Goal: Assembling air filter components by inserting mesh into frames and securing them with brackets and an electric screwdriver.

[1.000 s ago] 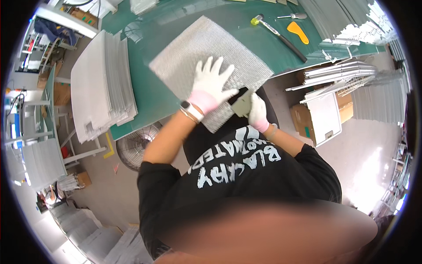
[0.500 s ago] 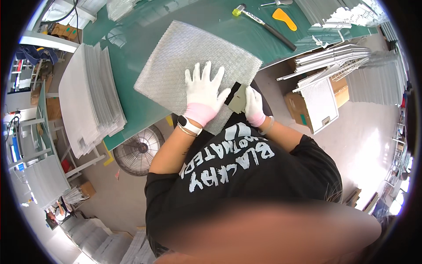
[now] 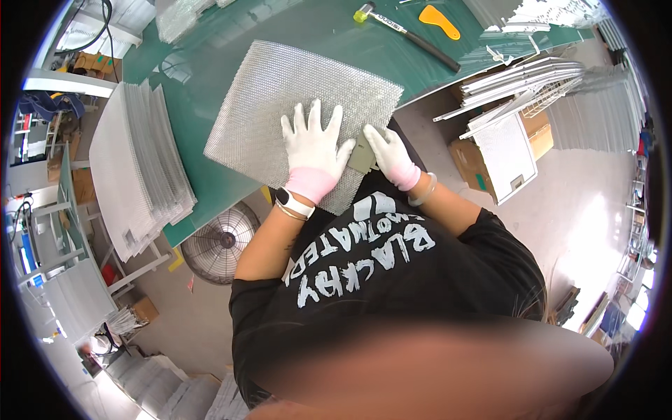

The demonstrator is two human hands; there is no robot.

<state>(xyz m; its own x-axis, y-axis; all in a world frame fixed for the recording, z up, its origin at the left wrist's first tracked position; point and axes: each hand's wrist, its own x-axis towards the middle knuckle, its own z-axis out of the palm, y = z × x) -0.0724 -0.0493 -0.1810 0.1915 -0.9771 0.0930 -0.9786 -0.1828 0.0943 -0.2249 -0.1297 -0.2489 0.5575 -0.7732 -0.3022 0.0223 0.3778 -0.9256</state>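
Green table (image 3: 231,42): mesh sheet (image 3: 294,91) (mallet (image 3: 402,28) beyond) under 2 hands.

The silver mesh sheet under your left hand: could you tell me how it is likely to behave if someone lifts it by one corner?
The mesh sheet looks thin and lies flat on the green table, so it would probably be light. It is wide for its thickness, so it may sag or flex when lifted. The left hand presses on it while the right hand works its edge, suggesting it might slide if pushed.

The green desk (image 3: 210,56) carries a silvery mesh sheet (image 3: 280,105) under the left hand (image 3: 313,150); beyond the right hand (image 3: 392,157) lie a mallet (image 3: 406,31) and orange scraper (image 3: 439,12).
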